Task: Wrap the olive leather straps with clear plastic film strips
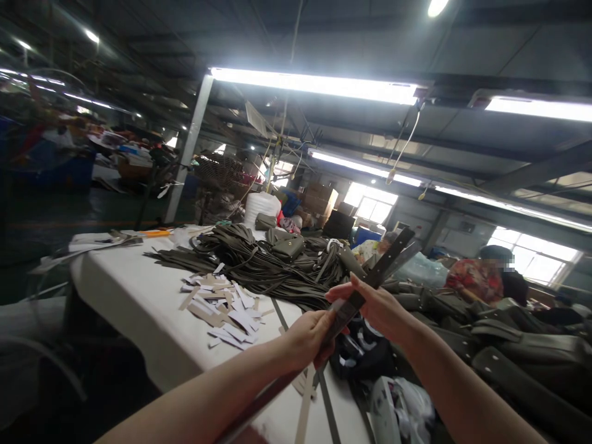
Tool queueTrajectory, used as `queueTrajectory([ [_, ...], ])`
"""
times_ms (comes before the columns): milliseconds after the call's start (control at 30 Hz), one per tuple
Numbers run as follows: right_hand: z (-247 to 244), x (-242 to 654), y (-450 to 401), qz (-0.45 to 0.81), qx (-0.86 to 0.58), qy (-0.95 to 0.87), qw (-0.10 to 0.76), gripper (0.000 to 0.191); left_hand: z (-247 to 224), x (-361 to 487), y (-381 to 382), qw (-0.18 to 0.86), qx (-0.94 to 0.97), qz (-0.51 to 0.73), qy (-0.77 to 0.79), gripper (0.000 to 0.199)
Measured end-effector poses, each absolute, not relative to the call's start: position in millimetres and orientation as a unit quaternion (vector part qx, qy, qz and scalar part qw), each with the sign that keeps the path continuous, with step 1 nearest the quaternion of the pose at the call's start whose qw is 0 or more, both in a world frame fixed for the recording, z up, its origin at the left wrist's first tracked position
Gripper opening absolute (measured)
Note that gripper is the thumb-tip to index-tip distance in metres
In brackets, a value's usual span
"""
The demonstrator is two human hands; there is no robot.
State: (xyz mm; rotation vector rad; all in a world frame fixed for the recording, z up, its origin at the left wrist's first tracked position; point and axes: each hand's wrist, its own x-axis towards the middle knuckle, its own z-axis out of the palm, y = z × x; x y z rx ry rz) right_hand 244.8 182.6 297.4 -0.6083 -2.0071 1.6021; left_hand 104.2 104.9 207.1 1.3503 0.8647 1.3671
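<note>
A dark olive strap (pixel 385 262) with small holes runs slantwise up through both hands, possibly several straps laid together. My left hand (pixel 309 336) is closed around its lower part. Higher up, my right hand (pixel 382 308) has the strap between thumb and fingers, the fingers fairly straight behind it. Below my left hand, a long thin strip (pixel 327 401) and a pale strip (pixel 304 410) lie on the white table (pixel 185 345). Left of my hands is a heap of white and tan paper slips (pixel 231 314). The strap's lower end is hidden by my left forearm.
Behind the slips lies a big pile of dark straps (pixel 259 259) with a small olive pouch (pixel 287 245) on top. Olive bags (pixel 522 345) are heaped on the right. A white machine-like object (pixel 400 410) stands near front. A person (pixel 476 277) is farther back.
</note>
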Motion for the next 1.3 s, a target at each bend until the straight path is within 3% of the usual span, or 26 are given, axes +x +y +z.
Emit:
queueTrajectory([
  [67,293.7,246.4,179.1,0.578,-0.229,-0.747,0.236,0.058,207.7,106.2,106.6,0.494,0.563,0.562,0.351,0.082],
  [233,307.8,259.5,194.0,0.557,-0.237,-0.695,0.389,0.056,201.7,111.9,109.7,0.505,0.558,0.552,0.36,0.081],
  [433,295.0,254.8,177.4,0.592,-0.224,-0.733,0.249,0.062,207.5,112.1,113.4,0.502,0.563,0.552,0.356,0.08],
  [500,293.4,252.6,171.9,0.587,-0.227,-0.735,0.252,0.058,209.5,111.0,112.9,0.504,0.566,0.552,0.349,0.081],
  [700,338.3,272.8,208.8,0.479,-0.224,-0.586,0.615,0.056,209.0,109.8,110.3,0.504,0.569,0.543,0.357,0.081],
  [767,347.7,279.6,221.2,0.435,-0.226,-0.58,0.651,0.059,210.5,110.2,110.6,0.504,0.57,0.537,0.364,0.083],
  [967,333.9,277.9,218.0,0.405,-0.277,-0.645,0.586,0.053,218.3,114.3,113.9,0.496,0.574,0.529,0.38,0.085],
  [1300,310.5,257.5,194.3,0.4,-0.229,-0.722,0.517,0.044,232.5,110.9,117.9,0.478,0.575,0.558,0.36,0.079],
])
